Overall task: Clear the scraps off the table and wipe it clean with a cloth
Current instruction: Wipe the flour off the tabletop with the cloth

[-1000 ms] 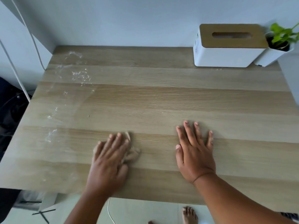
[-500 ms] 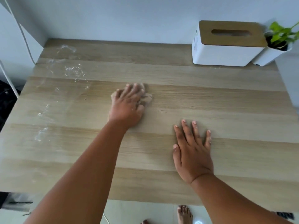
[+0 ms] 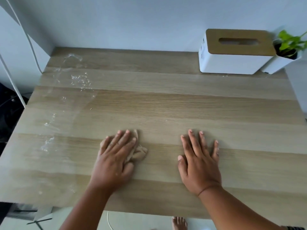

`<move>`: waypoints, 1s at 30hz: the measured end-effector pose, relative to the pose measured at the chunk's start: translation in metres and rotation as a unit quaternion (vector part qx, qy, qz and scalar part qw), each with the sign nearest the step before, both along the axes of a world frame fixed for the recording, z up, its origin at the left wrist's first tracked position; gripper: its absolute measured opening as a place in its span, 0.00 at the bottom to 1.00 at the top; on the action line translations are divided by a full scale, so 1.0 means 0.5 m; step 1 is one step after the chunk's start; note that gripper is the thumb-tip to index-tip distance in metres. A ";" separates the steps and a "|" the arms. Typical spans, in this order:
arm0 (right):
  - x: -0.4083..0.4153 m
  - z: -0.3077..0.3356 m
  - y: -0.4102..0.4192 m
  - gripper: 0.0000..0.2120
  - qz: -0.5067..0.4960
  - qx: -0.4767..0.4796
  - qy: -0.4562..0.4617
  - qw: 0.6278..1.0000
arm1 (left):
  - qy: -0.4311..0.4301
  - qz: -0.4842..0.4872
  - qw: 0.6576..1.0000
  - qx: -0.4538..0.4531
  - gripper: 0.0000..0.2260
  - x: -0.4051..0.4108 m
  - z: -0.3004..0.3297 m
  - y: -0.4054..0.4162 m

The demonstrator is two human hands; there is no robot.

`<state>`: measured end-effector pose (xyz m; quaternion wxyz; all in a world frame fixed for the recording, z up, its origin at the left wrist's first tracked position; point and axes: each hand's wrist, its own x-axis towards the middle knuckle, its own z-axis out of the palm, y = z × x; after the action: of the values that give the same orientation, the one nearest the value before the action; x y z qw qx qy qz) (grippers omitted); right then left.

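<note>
Left hand (image 3: 116, 156) flat, fingers straight and close together, pressing crumpled cloth (image 3: 137, 152) on table (image 3: 182, 103), about 6 o'clock. Right hand (image 3: 199, 161) flat, fingers spread, bracing. Risk: white residue (image 3: 79, 79) at 10 o'clock missed or smeared if strokes stay central.

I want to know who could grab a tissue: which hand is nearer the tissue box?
Right. The right hand lies flat below the tissue box; the left hand, pressing the cloth, is farther left.
</note>
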<state>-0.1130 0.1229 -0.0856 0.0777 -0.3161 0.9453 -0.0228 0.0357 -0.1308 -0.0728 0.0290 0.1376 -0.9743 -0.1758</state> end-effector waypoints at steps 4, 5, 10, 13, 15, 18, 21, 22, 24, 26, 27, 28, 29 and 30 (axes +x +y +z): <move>0.001 0.002 0.001 0.33 0.003 0.004 0.000 1.000 | -0.023 0.152 0.988 -0.017 0.33 -0.107 -0.007 -0.085; 0.001 0.002 0.001 0.34 0.003 0.003 0.002 1.000 | -0.031 0.185 0.982 -0.019 0.32 -0.143 -0.011 -0.104; 0.001 -0.001 0.002 0.35 0.007 0.006 0.000 1.000 | -0.046 0.187 0.981 -0.023 0.30 -0.299 -0.023 -0.136; 0.000 -0.003 0.004 0.36 0.006 0.004 -0.001 1.000 | -0.044 0.116 0.992 -0.019 0.31 -0.325 -0.017 -0.109; 0.000 -0.003 0.004 0.36 0.007 0.005 0.005 1.000 | -0.041 0.064 0.997 -0.017 0.31 -0.313 -0.010 -0.078; -0.001 -0.002 0.004 0.36 0.008 0.003 0.010 1.000 | -0.037 0.004 0.999 -0.015 0.31 -0.267 -0.008 -0.017; 0.000 0.001 0.003 0.36 0.008 0.000 0.015 1.000 | -0.034 -0.022 0.999 -0.009 0.29 -0.206 -0.010 0.039; 0.002 0.003 0.002 0.36 0.007 -0.004 0.013 1.000 | -0.029 -0.024 0.999 -0.004 0.29 -0.182 -0.010 0.055; 0.003 0.007 0.000 0.35 0.002 -0.009 0.007 1.000 | -0.030 -0.028 0.999 0.008 0.29 -0.133 -0.009 0.084; 0.001 0.013 -0.003 0.35 -0.001 -0.006 -0.004 1.000 | -0.036 -0.031 0.999 0.016 0.30 -0.086 -0.005 0.110; 0.002 0.017 -0.004 0.35 -0.001 -0.004 -0.010 1.000 | -0.037 -0.026 0.999 0.018 0.30 -0.059 -0.002 0.121; 0.002 0.020 -0.004 0.36 -0.002 -0.001 -0.016 1.000 | -0.038 -0.020 0.999 0.021 0.30 -0.035 0.001 0.129; 0.003 0.023 -0.002 0.36 -0.002 -0.001 -0.020 1.000 | -0.041 -0.011 0.999 0.021 0.31 -0.009 0.005 0.136; 0.003 0.026 0.001 0.36 -0.003 -0.005 -0.025 1.000 | -0.043 0.003 0.999 0.017 0.31 0.015 0.008 0.141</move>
<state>-0.1113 0.1234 -0.0725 0.0998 -0.3128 0.9439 -0.0360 0.0434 -0.0602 -0.0686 -0.0152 0.1483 -0.9711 -0.1865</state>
